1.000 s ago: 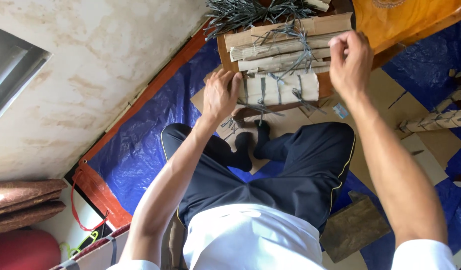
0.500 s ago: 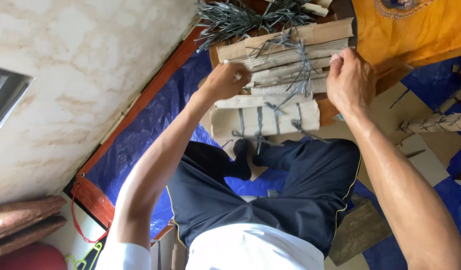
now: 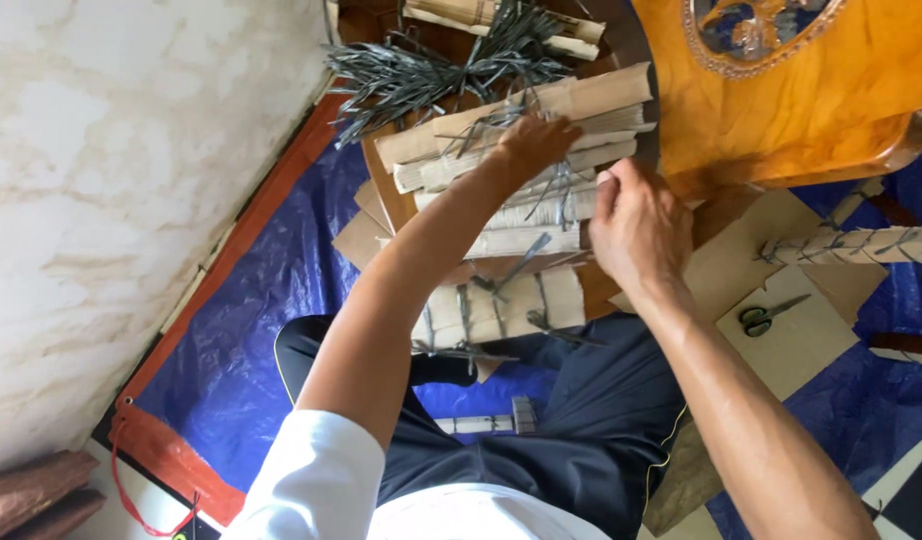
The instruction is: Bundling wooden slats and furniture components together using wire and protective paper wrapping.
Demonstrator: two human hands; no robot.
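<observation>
A stack of rolled beige cardboard bundles (image 3: 501, 310) tied with grey strips lies on a low wooden board in front of my knees. My left hand (image 3: 529, 142) reaches far forward and rests on an upper bundle (image 3: 581, 100), its fingers curled at the grey ties. My right hand (image 3: 636, 225) is closed on the right ends of the middle rolls (image 3: 541, 212). A loose bunch of grey strips (image 3: 431, 75) lies just beyond the stack.
A carved orange wooden panel (image 3: 781, 90) stands at the upper right. Green-handled scissors (image 3: 766, 315) lie on flat cardboard sheets to the right, near another tied roll (image 3: 851, 245). Blue tarp (image 3: 251, 330) covers the floor; a pale wall is on the left.
Both hands have moved up the stack, from the lower bundles to the upper ones. My left arm has stretched farther forward, and the view has drawn closer.
</observation>
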